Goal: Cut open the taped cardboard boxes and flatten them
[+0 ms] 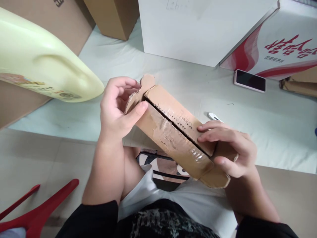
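Observation:
A small brown cardboard box (178,125) is held between my two hands, tilted down to the right over the near table edge and my lap. Its top flaps meet at a dark gap, with torn clear tape along it. My left hand (119,105) grips the far left end, thumb on top and fingers behind a raised, ragged end flap (146,86). My right hand (230,145) is curled at the other end, fingertips on the upper flap and thumb by the end flaps. What is inside the box is hidden.
On the pale green tabletop (173,72) lie a phone (250,81) and a white cutter-like tool (214,116), partly behind my right hand. A yellow-green bottle (44,56) stands left. White box (188,29), red-and-white carton (277,46) and brown carton (114,16) line the back.

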### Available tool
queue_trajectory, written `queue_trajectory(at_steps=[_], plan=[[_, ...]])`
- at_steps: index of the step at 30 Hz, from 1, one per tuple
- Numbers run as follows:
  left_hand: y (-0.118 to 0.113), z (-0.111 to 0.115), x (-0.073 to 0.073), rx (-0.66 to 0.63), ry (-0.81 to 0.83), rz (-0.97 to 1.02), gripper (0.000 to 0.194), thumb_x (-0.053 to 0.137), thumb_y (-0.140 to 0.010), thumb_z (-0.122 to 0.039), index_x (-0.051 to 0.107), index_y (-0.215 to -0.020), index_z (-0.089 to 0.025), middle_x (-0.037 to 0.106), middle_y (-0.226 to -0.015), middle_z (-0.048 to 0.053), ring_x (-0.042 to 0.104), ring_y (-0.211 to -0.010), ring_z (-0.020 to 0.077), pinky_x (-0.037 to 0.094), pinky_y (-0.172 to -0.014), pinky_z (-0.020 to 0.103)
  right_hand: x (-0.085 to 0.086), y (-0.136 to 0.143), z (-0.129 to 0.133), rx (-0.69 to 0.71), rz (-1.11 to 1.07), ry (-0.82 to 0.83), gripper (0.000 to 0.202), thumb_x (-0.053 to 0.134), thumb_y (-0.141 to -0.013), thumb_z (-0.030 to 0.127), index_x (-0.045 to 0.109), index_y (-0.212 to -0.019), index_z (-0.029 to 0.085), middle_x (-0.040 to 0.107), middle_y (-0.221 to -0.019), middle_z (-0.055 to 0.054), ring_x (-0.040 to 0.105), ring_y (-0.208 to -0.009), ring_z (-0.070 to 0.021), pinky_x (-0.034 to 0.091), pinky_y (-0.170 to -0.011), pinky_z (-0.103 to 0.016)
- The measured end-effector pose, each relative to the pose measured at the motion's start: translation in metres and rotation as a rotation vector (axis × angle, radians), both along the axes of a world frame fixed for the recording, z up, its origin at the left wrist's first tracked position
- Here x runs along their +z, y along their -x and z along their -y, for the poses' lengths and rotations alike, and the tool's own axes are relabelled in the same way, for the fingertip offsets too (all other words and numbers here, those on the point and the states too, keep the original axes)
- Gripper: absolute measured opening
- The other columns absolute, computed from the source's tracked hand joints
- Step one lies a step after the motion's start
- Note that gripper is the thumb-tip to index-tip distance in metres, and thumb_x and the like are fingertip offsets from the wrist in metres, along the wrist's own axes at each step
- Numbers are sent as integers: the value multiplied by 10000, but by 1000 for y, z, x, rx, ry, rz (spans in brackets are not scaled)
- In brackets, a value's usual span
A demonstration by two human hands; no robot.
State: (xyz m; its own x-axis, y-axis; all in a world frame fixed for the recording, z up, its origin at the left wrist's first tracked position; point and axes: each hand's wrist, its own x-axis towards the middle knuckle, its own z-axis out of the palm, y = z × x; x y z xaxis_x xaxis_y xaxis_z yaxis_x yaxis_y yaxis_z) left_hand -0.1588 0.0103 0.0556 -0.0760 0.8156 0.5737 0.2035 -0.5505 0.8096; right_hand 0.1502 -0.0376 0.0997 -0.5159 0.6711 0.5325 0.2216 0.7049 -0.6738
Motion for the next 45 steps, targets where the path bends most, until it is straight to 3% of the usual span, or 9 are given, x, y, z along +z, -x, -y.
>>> queue_trajectory(at_steps=[7, 12, 14, 17, 21, 26, 32, 38, 45], plan=[[-9, 2, 4, -7, 56, 259, 265, 731, -945, -445, 729, -1207, -403, 743, -1158, -31, 702, -1130, 218, 573, -1048, 423, 12, -17, 5, -21, 112, -192, 144, 644, -847, 308, 721, -727, 286, 688, -1021, -49, 654, -1082, -292, 580, -854, -502], [2, -1, -5, 26, 65, 163, 215, 766, -931, -449, 719, -1096, -320, 705, -983, -22, 709, -1014, 217, 594, -950, 431, 13, -37, 8, -237, 242, -330, 351, 586, -918, 409, 797, -1192, 351, 681, -1260, -91, 611, -1171, -369, 539, -951, -584], [8, -3, -7, -56, 70, 160, 265, 793, -902, -484, 733, -1092, -309, 721, -1039, -19, 708, -1035, 220, 598, -912, 411, 10, -40, 6, -334, 298, -324, 589, 545, -951, 483, 612, -1522, 351, 632, -1387, -121, 598, -1214, -397, 525, -1000, -626], [14, -5, -6, -268, 70, 86, 462, 850, -822, -535, 744, -1218, -324, 696, -1289, 2, 686, -1196, 264, 595, -971, 403, 4, -37, 2, -370, 370, -231, 673, 501, -993, 551, 465, -1631, 339, 579, -1481, -142, 589, -1288, -396, 553, -999, -627], [14, -6, -6, -366, 121, 33, 582, 822, -804, -597, 725, -1317, -339, 634, -1416, 45, 613, -1337, 335, 558, -1088, 462, -3, -30, -3, -403, 153, -185, 475, 691, -928, 445, 663, -1391, 345, 625, -1317, -122, 651, -1177, -334, 608, -894, -535], [9, -6, -9, -203, -11, 73, 457, 637, -918, -691, 764, -884, -253, 641, -1307, 63, 584, -1292, 338, 431, -1196, 574, 0, -30, -2, -308, 132, -331, 219, 622, -849, 155, 761, -820, 322, 627, -1139, -54, 654, -1069, -277, 594, -863, -512], [4, 6, 9, -76, 37, -18, 447, 764, -876, -567, 579, -656, -224, 646, -1117, 66, 594, -1240, 349, 471, -1080, 605, 10, -28, 2, -380, 240, -239, 531, 624, -854, 277, 722, -1369, 362, 655, -1214, -99, 655, -1066, -329, 590, -848, -531], [25, 8, 24, -409, 157, -195, 591, 754, -767, -728, 764, -1172, -297, 556, -1385, 129, 488, -1391, 461, 426, -1185, 677, 10, -25, 0, -385, 279, -85, 537, 639, -956, 523, 643, -1466, 354, 636, -1268, -121, 665, -1128, -329, 604, -903, -512], [11, 7, 27, -485, 30, -248, 547, 445, -999, -671, 687, -1419, -416, 715, -1128, 73, 670, -1014, 306, 554, -985, 517, -9, -6, 8, -473, 196, -67, 637, 404, -1017, 744, 702, -1349, 289, 646, -1231, -128, 667, -1160, -320, 596, -966, -523]])
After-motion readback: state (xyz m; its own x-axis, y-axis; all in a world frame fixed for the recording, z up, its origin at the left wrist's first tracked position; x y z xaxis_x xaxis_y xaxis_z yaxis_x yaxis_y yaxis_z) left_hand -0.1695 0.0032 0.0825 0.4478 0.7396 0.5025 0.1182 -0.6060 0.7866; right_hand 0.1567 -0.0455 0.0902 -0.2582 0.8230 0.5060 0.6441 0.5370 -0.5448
